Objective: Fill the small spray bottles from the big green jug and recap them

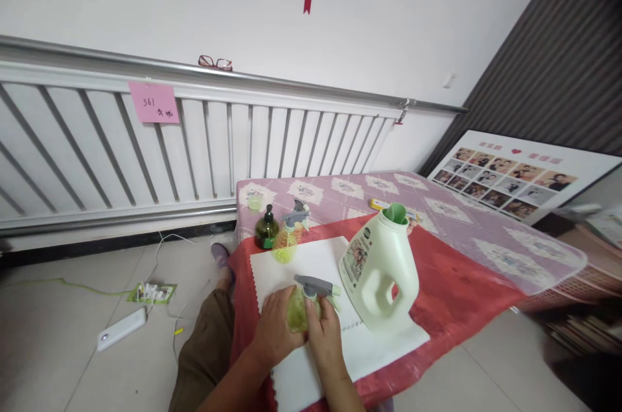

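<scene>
Both my hands wrap a small green spray bottle (297, 309) with a grey trigger head, standing on a white sheet (321, 263) over a red cloth. My left hand (276, 329) grips the bottle's body from the left. My right hand (324, 334) closes on it from the right, just under the trigger head. A large pale green detergent jug (381, 269) with its mouth uncapped stands just right of them.
A second spray bottle (287, 237) and a dark green pump bottle (267, 229) stand at the sheet's far edge. A pink patterned cloth (437, 217) covers the table beyond. On the floor to the left lie a power strip (151, 293), a white box (121, 329) and cables. A radiator (194, 140) lines the wall.
</scene>
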`<action>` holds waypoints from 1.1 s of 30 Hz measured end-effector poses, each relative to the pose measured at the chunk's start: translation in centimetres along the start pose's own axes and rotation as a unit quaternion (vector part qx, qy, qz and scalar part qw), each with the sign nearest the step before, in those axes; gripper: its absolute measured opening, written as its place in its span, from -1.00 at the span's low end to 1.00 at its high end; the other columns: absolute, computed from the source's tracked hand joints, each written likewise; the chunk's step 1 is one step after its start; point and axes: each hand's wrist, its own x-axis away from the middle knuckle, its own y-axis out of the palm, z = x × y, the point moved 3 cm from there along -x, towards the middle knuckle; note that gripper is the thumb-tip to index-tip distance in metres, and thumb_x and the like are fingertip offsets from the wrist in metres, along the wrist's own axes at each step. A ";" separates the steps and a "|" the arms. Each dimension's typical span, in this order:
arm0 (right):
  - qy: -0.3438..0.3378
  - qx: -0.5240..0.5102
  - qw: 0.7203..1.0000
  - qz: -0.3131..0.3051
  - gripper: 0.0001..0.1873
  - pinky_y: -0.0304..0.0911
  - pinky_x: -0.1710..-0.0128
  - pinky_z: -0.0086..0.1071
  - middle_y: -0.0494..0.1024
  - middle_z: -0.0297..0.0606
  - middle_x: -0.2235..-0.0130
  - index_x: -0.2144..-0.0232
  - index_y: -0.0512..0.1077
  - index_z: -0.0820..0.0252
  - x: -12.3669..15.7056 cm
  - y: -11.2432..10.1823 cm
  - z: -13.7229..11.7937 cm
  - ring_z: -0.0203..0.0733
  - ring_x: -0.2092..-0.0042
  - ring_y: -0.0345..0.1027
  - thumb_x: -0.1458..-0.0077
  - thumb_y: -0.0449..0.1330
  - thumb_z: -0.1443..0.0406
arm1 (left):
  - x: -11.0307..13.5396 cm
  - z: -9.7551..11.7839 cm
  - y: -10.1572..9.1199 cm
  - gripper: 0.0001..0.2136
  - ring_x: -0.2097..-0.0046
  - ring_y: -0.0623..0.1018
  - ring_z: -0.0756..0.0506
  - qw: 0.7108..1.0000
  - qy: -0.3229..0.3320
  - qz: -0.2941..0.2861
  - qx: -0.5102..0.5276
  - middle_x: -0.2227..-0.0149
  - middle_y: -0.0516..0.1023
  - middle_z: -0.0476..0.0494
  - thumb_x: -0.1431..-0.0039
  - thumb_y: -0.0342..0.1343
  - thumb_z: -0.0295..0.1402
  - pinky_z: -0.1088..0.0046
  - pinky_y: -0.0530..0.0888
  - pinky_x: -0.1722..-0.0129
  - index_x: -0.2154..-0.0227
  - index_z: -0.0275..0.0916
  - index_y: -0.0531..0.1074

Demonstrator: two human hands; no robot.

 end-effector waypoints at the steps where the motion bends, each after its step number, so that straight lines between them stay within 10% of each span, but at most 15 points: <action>1: 0.001 -0.001 1.000 0.002 -0.68 0.37 0.09 -0.17 0.64 -0.16 0.25 0.26 0.52 0.19 0.0 0.1 0.1 0.00 0.15 0.49 0.03 0.22 0.11 | 0.0 0.0 0.0 -0.35 -0.03 0.44 -0.28 1.000 0.000 0.000 0.000 0.02 0.44 -0.29 0.11 0.18 -0.23 0.06 0.37 -0.03 -0.10 -0.25 0.16; 24: -0.014 -0.010 0.999 0.034 -0.72 0.33 0.18 -0.25 0.52 -0.24 0.31 0.32 0.39 0.14 -0.9 -0.5 -1.1 -0.08 0.20 0.40 0.01 0.21 0.08 | 0.1 -0.2 0.1 -0.25 -0.04 0.43 -0.32 1.000 -0.008 -0.008 0.011 -0.02 0.43 -0.29 0.24 0.27 -0.25 0.03 0.35 -0.05 -0.09 -0.24 0.16; 33: -0.045 -0.050 0.996 0.062 -0.71 0.31 0.18 -0.25 0.56 -0.22 0.27 0.31 0.41 0.13 -2.0 -2.6 -5.3 -0.10 0.20 0.41 0.03 0.23 0.09 | 0.1 -0.3 -0.1 -0.19 -0.09 0.38 -0.34 0.998 -0.047 -0.046 0.025 -0.08 0.38 -0.28 0.29 0.32 -0.24 0.00 0.30 -0.09 -0.12 -0.23 0.16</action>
